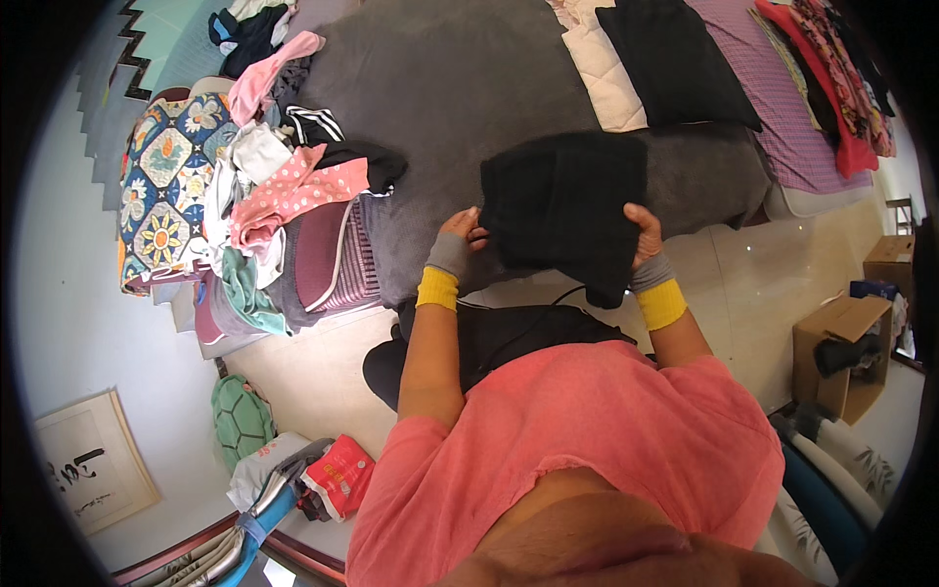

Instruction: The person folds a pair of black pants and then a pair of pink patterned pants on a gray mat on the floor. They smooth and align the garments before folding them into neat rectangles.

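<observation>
A folded black garment (pixel 565 205) is stretched between my two hands over the near edge of the bed. My left hand (pixel 466 229) pinches its left side, and my right hand (pixel 644 233) grips the opposite side with the thumb on top. One dark flap hangs down at the lower right. Beneath and beyond it spreads the grey blanket (pixel 440 81) on the bed. Farther back lies another flat black garment (pixel 678 66), beside a pale pink quilted garment (pixel 601 73).
Loose clothes, among them a pink polka-dot garment (pixel 293 187), are heaped on the bed's left. Several garments (pixel 829 81) lie at the far right. A cardboard box (pixel 836 352) stands on the right floor. A red bag (pixel 341 477) and green turtle-shell item (pixel 242 418) sit lower left.
</observation>
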`<state>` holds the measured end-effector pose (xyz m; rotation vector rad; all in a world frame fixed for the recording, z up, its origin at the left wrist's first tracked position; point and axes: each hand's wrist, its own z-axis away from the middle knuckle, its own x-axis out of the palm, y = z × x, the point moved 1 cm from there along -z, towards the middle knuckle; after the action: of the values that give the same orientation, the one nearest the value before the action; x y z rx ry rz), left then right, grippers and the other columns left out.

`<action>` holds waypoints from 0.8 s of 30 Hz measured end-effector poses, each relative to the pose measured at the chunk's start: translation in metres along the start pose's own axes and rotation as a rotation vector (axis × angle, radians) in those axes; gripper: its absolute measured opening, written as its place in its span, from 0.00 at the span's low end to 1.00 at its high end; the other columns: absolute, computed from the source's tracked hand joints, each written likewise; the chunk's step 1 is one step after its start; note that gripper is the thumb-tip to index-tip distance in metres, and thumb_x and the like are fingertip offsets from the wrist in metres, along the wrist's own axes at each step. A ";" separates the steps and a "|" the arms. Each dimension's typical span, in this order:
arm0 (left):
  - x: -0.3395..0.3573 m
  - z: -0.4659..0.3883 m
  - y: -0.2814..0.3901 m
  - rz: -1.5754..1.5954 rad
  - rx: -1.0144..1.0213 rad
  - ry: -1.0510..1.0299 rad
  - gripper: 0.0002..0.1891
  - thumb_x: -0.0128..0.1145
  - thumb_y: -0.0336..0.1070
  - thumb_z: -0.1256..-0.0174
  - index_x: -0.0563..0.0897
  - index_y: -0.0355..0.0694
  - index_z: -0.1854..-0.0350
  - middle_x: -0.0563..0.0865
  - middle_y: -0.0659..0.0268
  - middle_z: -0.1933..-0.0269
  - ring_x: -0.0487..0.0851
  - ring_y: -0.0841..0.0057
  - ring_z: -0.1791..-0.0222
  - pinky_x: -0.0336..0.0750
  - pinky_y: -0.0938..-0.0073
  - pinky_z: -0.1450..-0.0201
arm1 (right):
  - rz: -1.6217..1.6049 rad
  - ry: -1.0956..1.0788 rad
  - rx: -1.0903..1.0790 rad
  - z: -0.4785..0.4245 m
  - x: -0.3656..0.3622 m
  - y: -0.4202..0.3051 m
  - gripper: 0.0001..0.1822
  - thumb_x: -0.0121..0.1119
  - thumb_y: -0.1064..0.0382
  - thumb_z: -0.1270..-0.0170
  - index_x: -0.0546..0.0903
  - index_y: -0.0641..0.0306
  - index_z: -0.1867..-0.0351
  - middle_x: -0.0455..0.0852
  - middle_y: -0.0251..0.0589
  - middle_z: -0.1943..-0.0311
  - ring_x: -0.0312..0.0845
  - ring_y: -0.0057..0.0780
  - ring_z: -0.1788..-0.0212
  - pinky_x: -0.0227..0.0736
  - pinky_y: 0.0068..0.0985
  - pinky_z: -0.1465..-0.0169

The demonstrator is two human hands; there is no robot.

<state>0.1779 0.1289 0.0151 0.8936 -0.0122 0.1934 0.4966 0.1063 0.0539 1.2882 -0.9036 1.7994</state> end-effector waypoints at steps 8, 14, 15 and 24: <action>-0.031 -0.017 -0.027 0.110 0.045 0.006 0.11 0.49 0.38 0.29 0.76 0.38 0.52 0.85 0.62 0.65 0.83 0.76 0.70 0.79 0.78 0.67 | 0.309 -0.108 -0.595 -0.047 0.087 -0.138 0.18 0.55 0.59 0.40 0.78 0.68 0.52 0.83 0.46 0.56 0.80 0.38 0.52 0.76 0.35 0.45; -0.027 -0.018 -0.026 0.115 0.043 -0.006 0.09 0.49 0.37 0.29 0.76 0.39 0.54 0.85 0.62 0.66 0.83 0.77 0.72 0.79 0.79 0.69 | 0.274 -0.301 -0.903 -0.093 0.106 -0.278 0.22 0.58 0.61 0.42 0.75 0.69 0.47 0.82 0.46 0.52 0.79 0.44 0.51 0.73 0.41 0.43; -0.029 -0.020 -0.026 0.124 0.045 -0.013 0.09 0.49 0.37 0.29 0.76 0.39 0.54 0.85 0.62 0.67 0.83 0.77 0.72 0.79 0.79 0.69 | 0.221 -0.161 -0.934 -0.102 0.100 -0.279 0.23 0.59 0.61 0.43 0.75 0.67 0.47 0.81 0.46 0.51 0.78 0.45 0.50 0.71 0.44 0.42; -0.026 -0.021 -0.022 0.080 0.012 0.033 0.08 0.48 0.37 0.29 0.77 0.39 0.57 0.85 0.63 0.68 0.83 0.79 0.74 0.77 0.81 0.73 | 0.015 0.625 -0.816 -0.122 -0.019 -0.257 0.30 0.65 0.67 0.54 0.73 0.60 0.44 0.73 0.46 0.41 0.64 0.49 0.38 0.50 0.54 0.34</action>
<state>0.1546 0.1273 -0.0178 0.9022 -0.0161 0.2829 0.6689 0.3325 0.0366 0.1875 -1.0910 1.4398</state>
